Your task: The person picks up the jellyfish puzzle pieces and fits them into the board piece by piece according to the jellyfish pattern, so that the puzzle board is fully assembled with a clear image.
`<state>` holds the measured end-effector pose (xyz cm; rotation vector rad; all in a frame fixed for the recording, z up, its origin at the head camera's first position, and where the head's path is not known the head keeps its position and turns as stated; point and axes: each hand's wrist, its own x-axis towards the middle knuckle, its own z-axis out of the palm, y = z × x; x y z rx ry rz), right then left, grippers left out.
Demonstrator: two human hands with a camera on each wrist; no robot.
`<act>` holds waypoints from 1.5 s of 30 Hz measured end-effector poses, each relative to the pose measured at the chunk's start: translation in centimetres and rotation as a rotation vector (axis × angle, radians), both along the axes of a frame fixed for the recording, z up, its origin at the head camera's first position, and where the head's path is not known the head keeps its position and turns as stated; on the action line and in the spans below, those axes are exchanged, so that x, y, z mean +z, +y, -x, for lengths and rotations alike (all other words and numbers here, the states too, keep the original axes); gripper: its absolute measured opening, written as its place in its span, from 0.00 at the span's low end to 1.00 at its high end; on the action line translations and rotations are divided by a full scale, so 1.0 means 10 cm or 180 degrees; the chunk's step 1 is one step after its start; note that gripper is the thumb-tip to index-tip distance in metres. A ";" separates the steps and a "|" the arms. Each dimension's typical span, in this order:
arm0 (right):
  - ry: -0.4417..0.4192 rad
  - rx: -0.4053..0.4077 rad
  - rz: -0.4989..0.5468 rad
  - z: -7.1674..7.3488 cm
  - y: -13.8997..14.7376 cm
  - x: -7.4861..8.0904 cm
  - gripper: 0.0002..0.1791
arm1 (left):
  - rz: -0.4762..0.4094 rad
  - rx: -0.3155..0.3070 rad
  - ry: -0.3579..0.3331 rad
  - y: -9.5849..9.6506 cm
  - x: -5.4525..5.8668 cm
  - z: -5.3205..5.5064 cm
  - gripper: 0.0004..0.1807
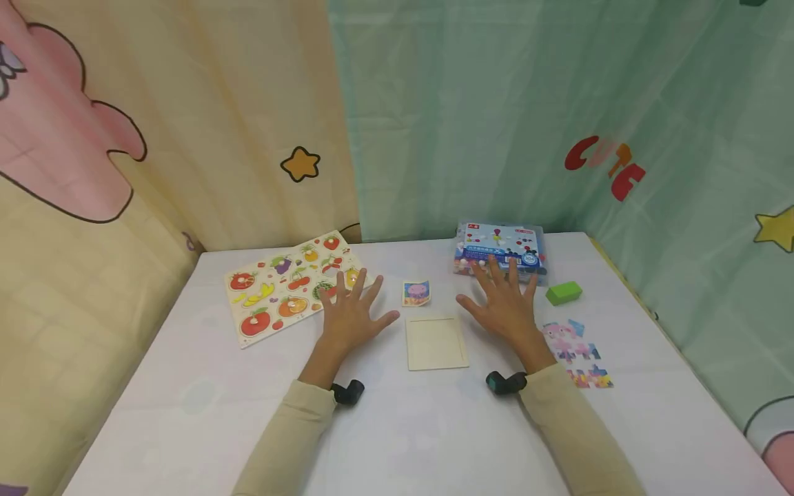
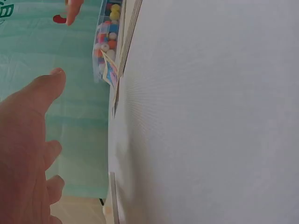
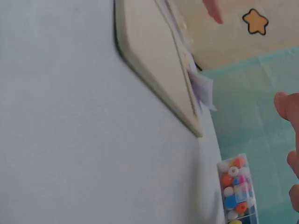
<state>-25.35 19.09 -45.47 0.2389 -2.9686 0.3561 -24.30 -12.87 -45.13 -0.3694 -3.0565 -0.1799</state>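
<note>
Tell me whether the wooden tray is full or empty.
Empty: the head view shows the tray bare inside its rim, with the puzzle pieces lying outside it, to the right.

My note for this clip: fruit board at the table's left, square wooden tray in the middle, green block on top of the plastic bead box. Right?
Not quite: the green block lies on the table, to the right of the plastic bead box, as the head view shows. The fruit board and square wooden tray are as you say.
</note>
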 end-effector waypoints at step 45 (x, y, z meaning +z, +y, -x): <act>-0.0269 0.0508 0.1002 -0.46 1.22 -0.22 0.13 | -0.0898 -0.1222 -0.0536 0.12 -0.23 -0.32 0.35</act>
